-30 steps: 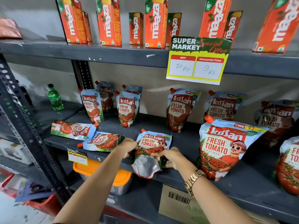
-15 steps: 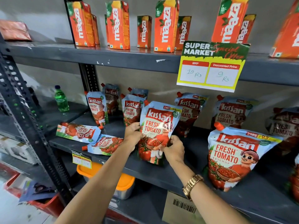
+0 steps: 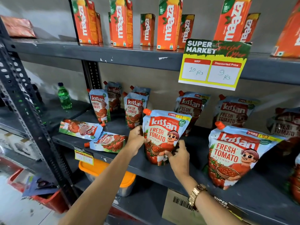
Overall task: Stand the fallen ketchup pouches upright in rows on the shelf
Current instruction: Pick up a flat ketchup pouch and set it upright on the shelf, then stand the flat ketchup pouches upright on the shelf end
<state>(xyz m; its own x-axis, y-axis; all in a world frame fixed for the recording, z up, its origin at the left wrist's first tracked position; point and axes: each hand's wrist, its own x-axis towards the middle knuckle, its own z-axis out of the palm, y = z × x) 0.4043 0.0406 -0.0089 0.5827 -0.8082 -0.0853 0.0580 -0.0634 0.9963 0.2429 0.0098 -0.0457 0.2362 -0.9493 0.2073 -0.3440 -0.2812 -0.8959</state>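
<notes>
Standing near the front lip of the grey metal shelf (image 3: 186,174), the light-blue and red soft plastic ketchup pouch with the orange spout (image 3: 164,137) is upright and leans slightly toward one o'clock. Both hands grasp it: the left hand (image 3: 137,138) pinches its left edge at mid-height, and the right hand (image 3: 178,157) cups its lower right corner at the base.

Risk, in my judgement: the pouch is soft and its base may not be spread flat; if so, it slumps forward on release and slides over the lip at six o'clock. The front edge is close, and nothing guards it.

Open room: bare shelf lies at three o'clock, between this pouch and the larger upright ketchup pouch (image 3: 238,158), well apart from it. At twelve o'clock a back row of upright pouches (image 3: 190,109) stands near; pushing the held pouch back too far could knock them over.

At nine o'clock, two fallen ketchup pouches (image 3: 81,128) lie flat, the nearer one just beside the left forearm. A careless wrist withdrawal could sweep it off the edge.

Smallest item: the yellow price tag (image 3: 83,157) on the shelf lip, clear of both hands.
</notes>
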